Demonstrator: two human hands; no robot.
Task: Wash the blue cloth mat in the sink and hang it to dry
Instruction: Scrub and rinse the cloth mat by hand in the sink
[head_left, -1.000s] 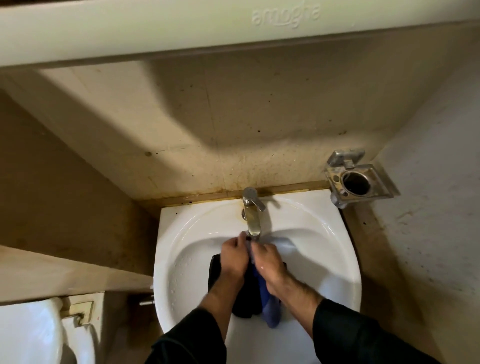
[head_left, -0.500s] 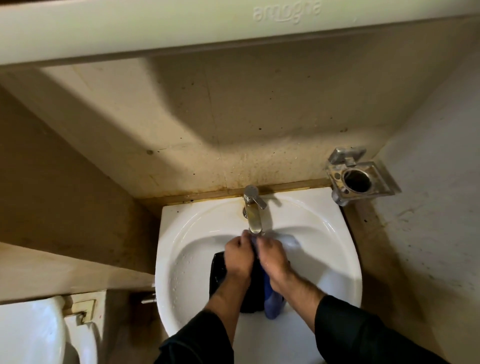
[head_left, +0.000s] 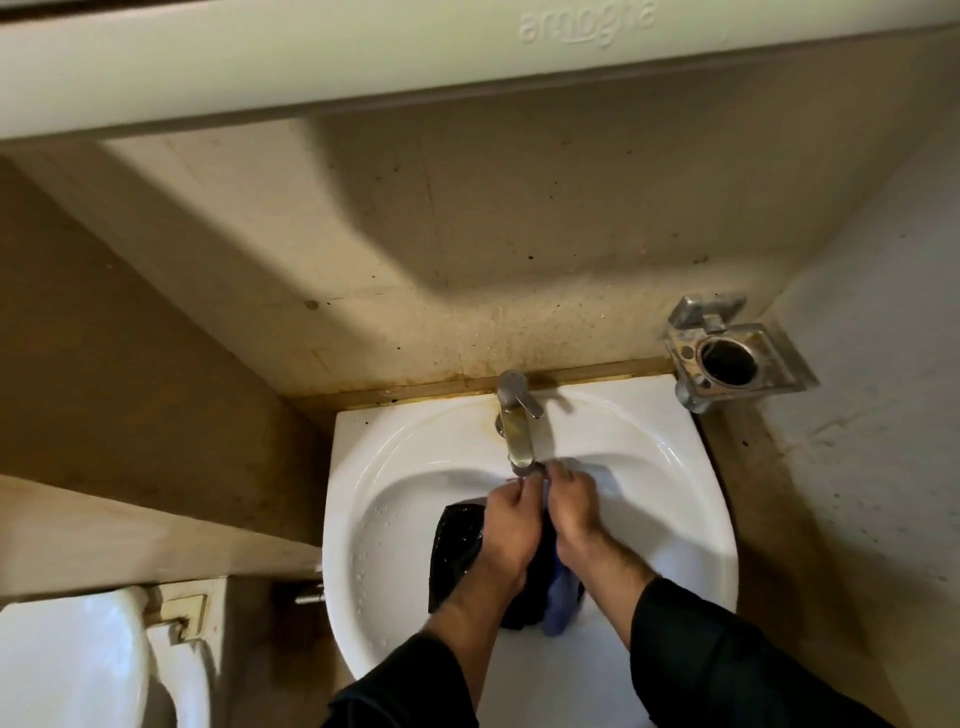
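Both forearms, in pushed-up black sleeves, reached forward and converged. Left hand (head_left: 511, 525) and right hand (head_left: 571, 512) sat knuckles-up, side by side, fingers curled, gripping wet blue cloth mat (head_left: 561, 597).

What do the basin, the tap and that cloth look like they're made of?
Sink: glossy white ceramic, probably, given its bright reflections. Faucet: metal with a dull, tarnished shine. Blue cloth mat: soft fabric, bunching limply, its dark side looking wet and glossy.

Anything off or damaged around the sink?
Brown staining on the wall behind the faucet, and the metal holder beside the sink looks grimy. Both hands grip the mat normally.
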